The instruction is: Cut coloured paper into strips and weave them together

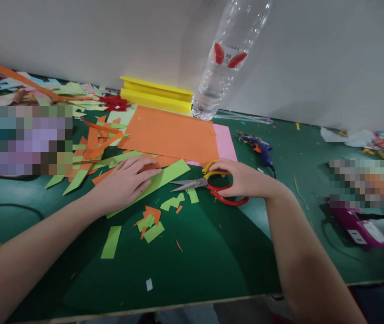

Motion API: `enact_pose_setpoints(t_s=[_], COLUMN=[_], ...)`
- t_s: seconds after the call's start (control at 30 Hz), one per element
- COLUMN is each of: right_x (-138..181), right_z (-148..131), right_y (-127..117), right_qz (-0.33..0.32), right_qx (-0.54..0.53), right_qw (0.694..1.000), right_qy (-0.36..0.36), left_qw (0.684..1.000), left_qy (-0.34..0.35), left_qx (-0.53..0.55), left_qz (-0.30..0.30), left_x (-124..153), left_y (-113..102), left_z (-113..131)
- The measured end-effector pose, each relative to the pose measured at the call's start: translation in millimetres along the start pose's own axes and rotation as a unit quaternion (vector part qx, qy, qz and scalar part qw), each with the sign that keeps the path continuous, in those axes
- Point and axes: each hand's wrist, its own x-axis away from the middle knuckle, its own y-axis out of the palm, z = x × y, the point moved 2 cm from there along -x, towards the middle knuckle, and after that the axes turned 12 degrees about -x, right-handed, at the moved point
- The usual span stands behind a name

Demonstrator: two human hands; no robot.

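Observation:
My right hand point(242, 176) grips a pair of scissors point(208, 185) by its yellow and red handles. The blades are slightly parted and point left, just above the table, near the paper strip. My left hand point(131, 182) lies flat with fingers stretched out over a light green paper strip point(173, 173). Small green and orange paper scraps point(149, 220) lie in front of the hands. A short green paper piece point(111, 242) rests nearer the table edge. Behind the hands are an orange paper sheet point(171, 132) and a pink sheet point(225, 139) partly under it.
A clear plastic bottle point(225, 63) stands against the grey wall beside a folded yellow strip point(156, 96). To the right lie a blue glue gun point(259, 147) and a magenta power strip point(360, 227). Orange and green strips point(93, 144) pile up at left on the green table point(212, 270).

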Motion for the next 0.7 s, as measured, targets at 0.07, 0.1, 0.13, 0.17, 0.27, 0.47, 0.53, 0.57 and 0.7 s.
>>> enact_pose_setpoints(t_s=[0.07, 0.1, 0.13, 0.17, 0.27, 0.47, 0.53, 0.57, 0.7], right_x=[-0.5, -0.8, -1.0, -1.0, -0.6, 0.5, 0.3, 0.1, -0.3], right_z=[-0.5, -0.6, -0.6, -0.5, 0.5, -0.4, -1.3, -1.6, -1.1], right_y=[0.4, 0.6, 0.7, 0.7, 0.2, -0.8, -0.8, -0.7, -0.6], right_qz=[0.000, -0.001, -0.002, -0.003, -0.006, -0.008, -0.009, -0.010, -0.010], right_qx=[0.003, 0.004, 0.006, 0.007, 0.006, 0.013, 0.010, 0.008, -0.003], right_qw=[1.000, 1.000, 1.000, 1.000, 1.000, 1.000, 1.000, 1.000, 1.000], right_qy=[0.000, 0.000, 0.000, 0.000, 0.001, 0.005, 0.005, 0.005, 0.004], left_qw=[1.000, 1.000, 1.000, 1.000, 1.000, 1.000, 1.000, 1.000, 1.000], left_qy=[-0.001, -0.003, -0.004, -0.005, -0.006, -0.001, -0.004, -0.004, -0.005], left_qx=[0.000, 0.003, 0.007, 0.010, 0.012, 0.001, 0.005, 0.007, 0.012], left_qz=[0.000, 0.000, -0.001, -0.001, -0.001, 0.003, 0.000, 0.000, 0.003], left_x=[-0.1, -0.1, -0.1, -0.1, 0.0, 0.3, 0.2, 0.1, 0.0], left_y=[-0.2, -0.2, -0.1, 0.0, 0.5, 0.9, 0.9, 0.9, 1.0], left_z=[0.1, 0.1, 0.0, -0.1, -0.4, -0.4, -0.5, -0.5, -0.6])
